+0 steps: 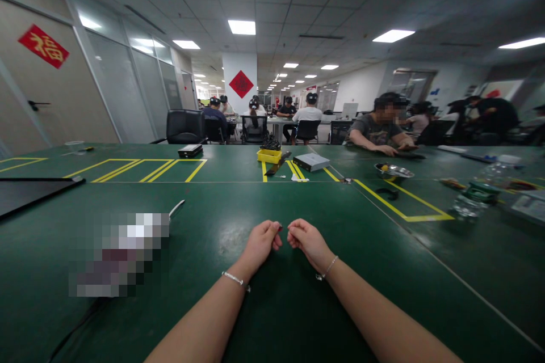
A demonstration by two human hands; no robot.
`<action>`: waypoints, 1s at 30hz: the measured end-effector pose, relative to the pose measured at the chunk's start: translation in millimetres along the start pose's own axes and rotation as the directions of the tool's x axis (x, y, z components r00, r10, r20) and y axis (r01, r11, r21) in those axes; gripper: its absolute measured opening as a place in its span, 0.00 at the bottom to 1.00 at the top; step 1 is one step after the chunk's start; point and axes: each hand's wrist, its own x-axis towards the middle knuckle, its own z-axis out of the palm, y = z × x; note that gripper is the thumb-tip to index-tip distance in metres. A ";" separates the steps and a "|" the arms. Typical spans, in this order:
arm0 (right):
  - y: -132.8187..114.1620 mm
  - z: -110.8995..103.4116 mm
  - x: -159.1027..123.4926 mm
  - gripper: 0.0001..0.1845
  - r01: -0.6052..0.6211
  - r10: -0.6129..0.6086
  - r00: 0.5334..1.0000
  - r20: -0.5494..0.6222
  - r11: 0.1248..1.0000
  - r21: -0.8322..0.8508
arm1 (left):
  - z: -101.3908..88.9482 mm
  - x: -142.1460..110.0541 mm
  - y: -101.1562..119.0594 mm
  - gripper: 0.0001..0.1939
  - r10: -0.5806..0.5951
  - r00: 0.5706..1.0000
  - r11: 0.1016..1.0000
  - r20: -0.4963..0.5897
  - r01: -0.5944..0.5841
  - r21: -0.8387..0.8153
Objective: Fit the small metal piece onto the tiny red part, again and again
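My left hand is closed over the green table, thumb pressed to the forefinger. A tiny dark spot shows at its fingertips, too small to name. Facing it, a small gap away, my right hand has its fingers curled in and its thumb against them. Whatever may be inside the right hand is hidden. Each wrist wears a thin bracelet. Left of my hands lies a long blurred-out object, with a pale tip at its upper end and a dark cord at its lower end.
Across the table are a yellow bin with black items, a grey box, a metal bowl and a plastic bottle. A black panel lies at left. A person sits opposite at right; others work behind.
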 end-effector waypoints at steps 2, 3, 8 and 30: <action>-0.7 -0.2 -1.3 0.09 0.009 -0.009 1.000 0.016 1.000 0.000 | 0.2 -0.1 0.2 0.18 -0.004 1.000 1.000 -0.007 0.004 -0.004; -1.1 -0.2 -2.1 0.10 0.013 -0.013 0.999 0.029 1.000 0.002 | 0.6 -0.2 0.5 0.17 -0.004 1.000 1.000 -0.010 0.004 0.000; -2.9 0.5 -4.7 0.17 0.028 -0.023 0.994 0.103 0.998 -0.050 | 3.9 -1.3 4.0 0.11 -0.006 1.000 1.000 0.001 0.006 0.013; 2.3 -1.1 0.4 0.15 0.023 -0.021 0.999 -0.024 0.997 0.076 | 1.7 0.7 -0.9 0.10 0.064 0.997 0.995 0.035 -0.061 -0.083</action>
